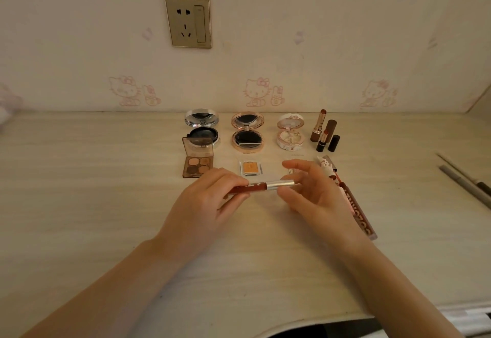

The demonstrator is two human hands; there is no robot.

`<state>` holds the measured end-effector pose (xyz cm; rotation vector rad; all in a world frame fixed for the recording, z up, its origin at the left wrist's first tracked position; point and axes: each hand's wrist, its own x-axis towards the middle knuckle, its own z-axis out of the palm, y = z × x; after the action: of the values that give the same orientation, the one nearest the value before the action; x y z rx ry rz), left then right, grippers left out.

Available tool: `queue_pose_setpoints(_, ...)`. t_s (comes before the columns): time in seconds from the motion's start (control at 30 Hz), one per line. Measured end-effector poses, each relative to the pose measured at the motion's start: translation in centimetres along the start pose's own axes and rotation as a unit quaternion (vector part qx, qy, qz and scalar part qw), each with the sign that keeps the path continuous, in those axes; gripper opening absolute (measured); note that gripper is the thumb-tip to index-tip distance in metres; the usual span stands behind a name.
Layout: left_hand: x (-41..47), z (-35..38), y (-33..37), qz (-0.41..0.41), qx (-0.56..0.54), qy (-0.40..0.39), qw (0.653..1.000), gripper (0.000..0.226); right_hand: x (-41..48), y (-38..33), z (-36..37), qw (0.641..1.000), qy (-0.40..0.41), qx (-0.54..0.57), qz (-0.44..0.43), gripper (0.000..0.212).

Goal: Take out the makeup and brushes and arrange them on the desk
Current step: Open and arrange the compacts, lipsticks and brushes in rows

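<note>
A lip gloss tube [259,187] with a red-brown body and a silver cap hangs level above the desk [93,191]. My left hand [210,204] grips its red end. My right hand [316,194] pinches the silver cap between thumb and fingertips. Behind them stand three open round compacts: a silver one [202,129], a rose-gold one [247,130] and a white one [291,130]. An eyeshadow palette [197,161] and a small orange pan [250,167] lie in front of the compacts. Two uncapped lipsticks [322,131] stand at the right with their caps beside them.
A long brown tube with lettering [357,204] and its white-patterned cap [327,167] lie just right of my right hand. Thin pencils [465,180] lie at the far right. The wall with a socket [188,21] rises behind the desk. The desk's front edge curves at bottom right.
</note>
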<state>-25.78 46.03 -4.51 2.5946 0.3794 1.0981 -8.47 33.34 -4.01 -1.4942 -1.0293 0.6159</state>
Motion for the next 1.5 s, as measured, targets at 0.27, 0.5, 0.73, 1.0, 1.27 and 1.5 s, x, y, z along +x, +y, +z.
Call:
queue_pose_setpoints(0.27,0.02,-0.02,0.03,0.002,0.002,0.000,1.000,0.024,0.01,-0.03,0.02,0.998,0.001,-0.047,-0.036,0.027)
queue_pose_setpoints(0.5,0.00,-0.01,0.24,0.007,0.000,-0.007,1.000,0.026,-0.07,-0.18,0.13,0.999,0.022,-0.038,-0.024,0.012)
queue_pose_setpoints(0.73,0.04,0.11,0.05,0.001,-0.002,0.001,1.000,0.024,-0.15,-0.22,0.07,1.000,0.001,-0.015,-0.014,0.020)
queue_pose_setpoints(1.0,0.02,0.21,-0.23,-0.002,0.000,-0.004,1.000,0.024,0.01,-0.24,0.02,0.999,-0.010,-0.027,-0.023,0.026)
queue_pose_setpoints(1.27,-0.04,0.31,-0.20,0.003,-0.008,0.001,1.000,0.022,0.03,-0.07,-0.01,0.999,0.013,-0.047,-0.021,0.014)
queue_pose_setpoints(1.5,0.00,0.31,-0.30,-0.002,-0.015,0.002,1.000,0.022,-0.04,-0.19,-0.03,1.000,0.018,0.004,0.007,0.030)
